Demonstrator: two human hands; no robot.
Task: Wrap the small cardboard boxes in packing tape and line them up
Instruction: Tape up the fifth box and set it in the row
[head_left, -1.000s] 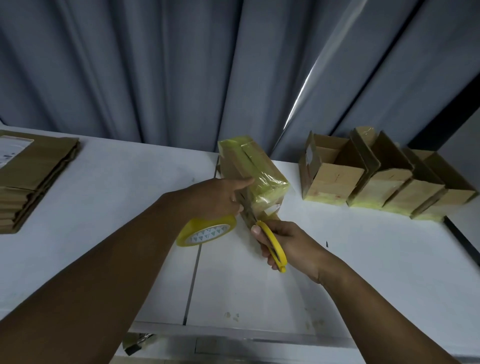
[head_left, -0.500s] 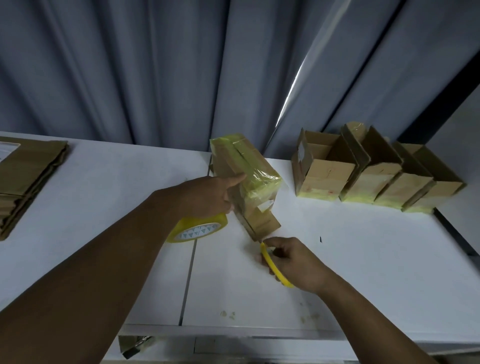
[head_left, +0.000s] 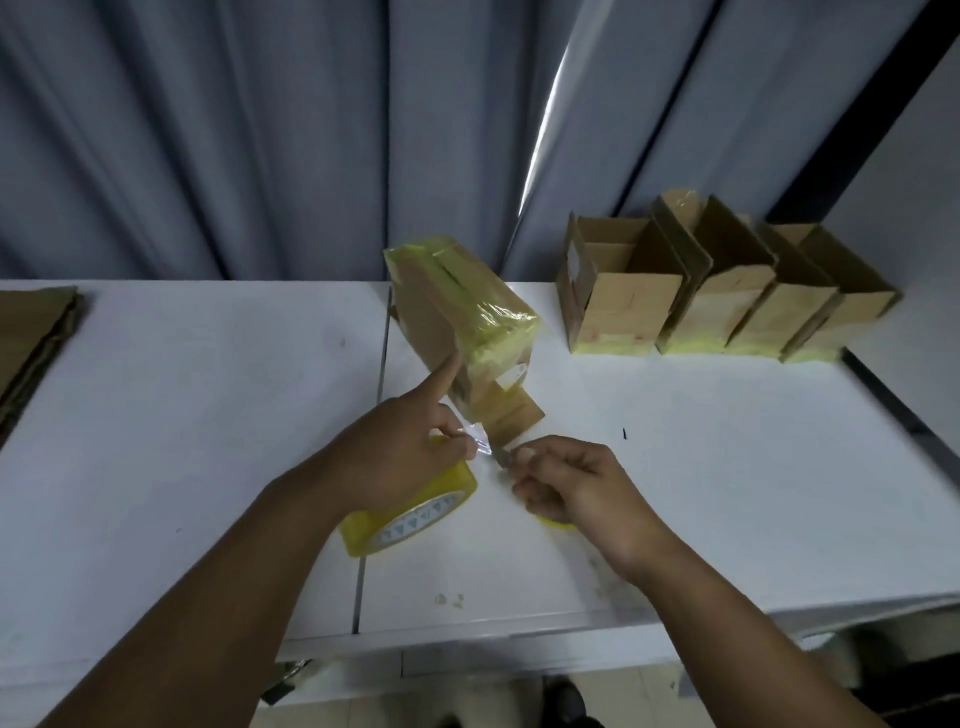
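Head view: left hand (head_left: 395, 457) grips the tape roll (head_left: 415, 519), index finger against the tilted box (head_left: 457, 312) on the desk (head_left: 208, 415); right hand (head_left: 576, 483) grasps scissors (head_left: 558, 522).

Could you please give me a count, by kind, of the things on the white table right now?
Small cardboard boxes: 5 (1 being taped, 4 lined up)
Tape roll: 1
Scissors: 1, mostly hidden in the right hand
Flattened-cardboard stack: 1
Total: 8
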